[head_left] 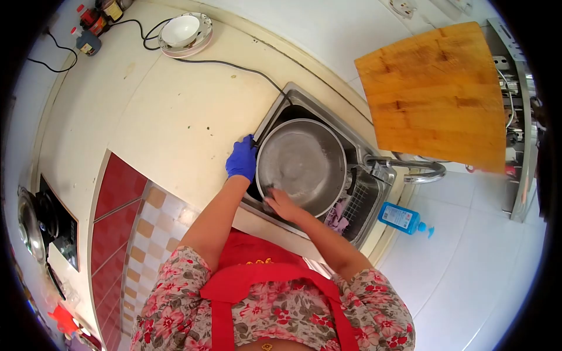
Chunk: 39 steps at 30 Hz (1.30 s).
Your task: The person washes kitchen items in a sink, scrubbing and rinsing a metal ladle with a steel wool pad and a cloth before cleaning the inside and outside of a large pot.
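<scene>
A wide grey metal pan sits in the stainless steel sink, its inside wet and facing up. My left hand, in a blue glove, is closed around the dark handle at the pan's left side. My bare right hand is inside the pan near its lower left wall. Its fingers are closed on a small dark grey scrubber, partly hidden and blurred. The pan's other black handle points to the right, beside a wire rack and a purple cloth.
A curved faucet stands right of the sink, near a blue soap bottle. A wooden cutting board leans at the upper right. Stacked bowl and plates and a black cord lie on the counter. A stove is far left.
</scene>
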Each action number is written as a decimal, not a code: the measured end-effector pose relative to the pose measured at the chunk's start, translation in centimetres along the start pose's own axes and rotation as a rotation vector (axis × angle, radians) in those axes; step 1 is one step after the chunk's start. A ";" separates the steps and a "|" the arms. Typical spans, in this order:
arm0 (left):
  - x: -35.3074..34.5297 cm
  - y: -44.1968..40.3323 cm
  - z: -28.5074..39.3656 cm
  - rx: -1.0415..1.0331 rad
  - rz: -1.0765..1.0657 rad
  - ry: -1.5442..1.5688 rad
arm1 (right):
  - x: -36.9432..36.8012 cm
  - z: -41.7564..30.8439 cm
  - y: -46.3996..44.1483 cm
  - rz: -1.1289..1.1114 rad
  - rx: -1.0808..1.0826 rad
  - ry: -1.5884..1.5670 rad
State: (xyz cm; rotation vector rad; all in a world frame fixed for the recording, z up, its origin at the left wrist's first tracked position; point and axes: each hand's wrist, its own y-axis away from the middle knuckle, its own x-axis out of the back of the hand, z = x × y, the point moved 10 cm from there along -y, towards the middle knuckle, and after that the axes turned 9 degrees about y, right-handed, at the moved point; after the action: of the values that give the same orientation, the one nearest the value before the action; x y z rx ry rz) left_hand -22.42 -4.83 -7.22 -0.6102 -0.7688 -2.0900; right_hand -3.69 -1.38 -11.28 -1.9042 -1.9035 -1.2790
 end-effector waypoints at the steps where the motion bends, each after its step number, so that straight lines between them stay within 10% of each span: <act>1: 0.0 0.0 0.1 -0.004 -0.003 0.002 | -0.5 0.9 1.6 -0.086 0.064 0.047; 7: 0.5 0.3 0.3 0.033 0.000 0.006 | 3.3 12.7 5.5 -0.477 -0.195 0.673; 19: -0.1 -0.2 -0.2 0.004 0.036 -0.104 | 8.6 12.0 -9.9 0.419 -0.281 0.558; 24: -0.2 -0.2 -0.3 0.019 0.046 -0.101 | 6.2 16.5 -0.5 0.362 -0.717 0.513; 27: -0.3 -0.3 -0.4 0.062 0.003 -0.125 | -0.2 10.2 -3.0 0.044 -0.557 0.482; 31: -0.1 -0.3 -0.3 0.049 -0.008 -0.141 | 3.8 9.0 -10.3 0.260 -0.316 0.483; 39: -0.2 -0.2 -0.2 0.025 0.037 -0.123 | 1.2 14.1 -2.1 0.111 -0.617 0.542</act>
State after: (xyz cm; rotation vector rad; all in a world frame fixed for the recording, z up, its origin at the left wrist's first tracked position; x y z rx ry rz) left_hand -22.50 -4.81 -7.56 -0.7393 -0.8454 -2.0207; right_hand 0.51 8.98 -20.13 -1.5873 -1.1973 -2.2394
